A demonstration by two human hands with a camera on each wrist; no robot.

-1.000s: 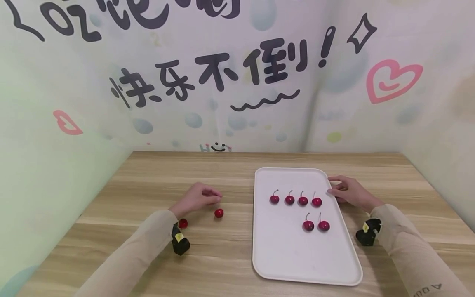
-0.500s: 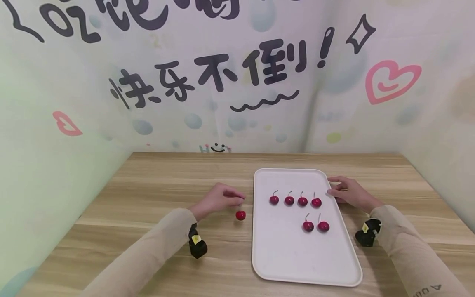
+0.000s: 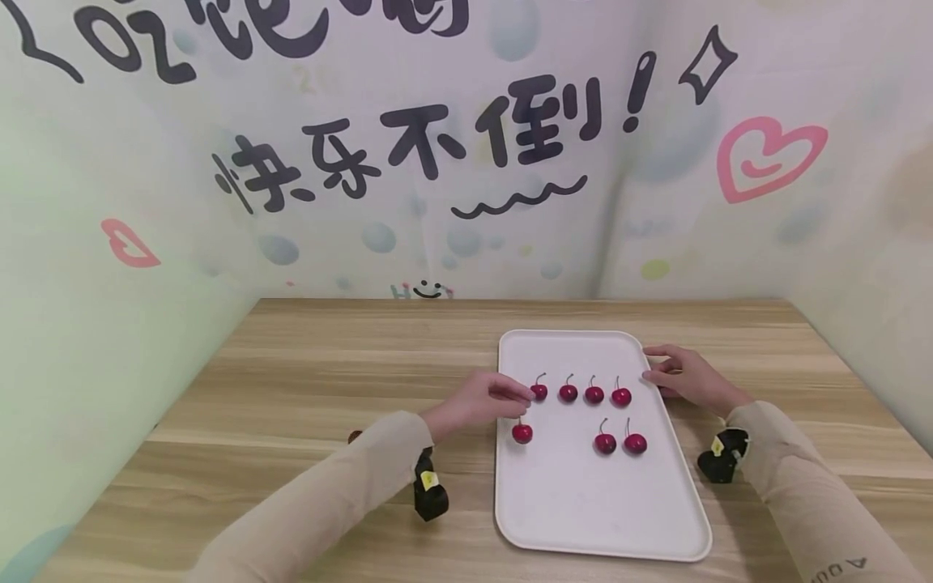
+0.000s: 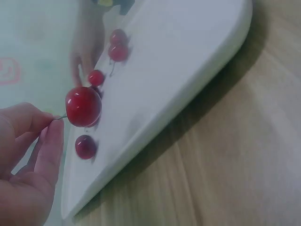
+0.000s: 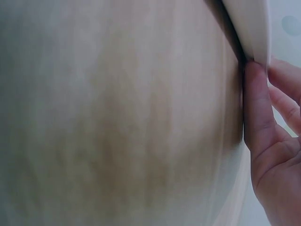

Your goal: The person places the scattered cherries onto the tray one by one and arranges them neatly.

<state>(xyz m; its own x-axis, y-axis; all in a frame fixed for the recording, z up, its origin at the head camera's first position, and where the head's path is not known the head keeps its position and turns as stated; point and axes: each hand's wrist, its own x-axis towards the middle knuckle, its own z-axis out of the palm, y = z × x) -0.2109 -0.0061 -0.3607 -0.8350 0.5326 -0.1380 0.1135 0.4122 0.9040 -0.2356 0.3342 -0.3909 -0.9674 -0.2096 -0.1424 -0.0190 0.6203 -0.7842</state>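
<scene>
In the head view my left hand (image 3: pixel 481 401) is over the left edge of the white tray (image 3: pixel 568 510). Its thumb and fingertips pinch a red cherry (image 3: pixel 521 434) by the stem; in the left wrist view the held cherry (image 4: pixel 83 107) hangs clear of the fingers. On the tray several dark red cherries stand in a back row, one of them a cherry (image 3: pixel 594 395) with its stem up. Two more, including this cherry (image 3: pixel 635 444), sit in front. My right hand (image 3: pixel 696 380) holds the tray's right rim, thumb (image 5: pixel 258 99) against its outer wall.
Partly hidden behind my left sleeve, another cherry (image 3: pixel 355 436) lies on the wooden table (image 3: pixel 350 348). A printed cloth (image 3: pixel 437 243) hangs behind the table, with pale walls at both sides. Each wrist wears a black camera (image 3: pixel 431 490).
My left hand has lifted a cherry by its stem from the table and carried it right, from the tabletop to over the tray's left side. The right hand stays at the rim.
</scene>
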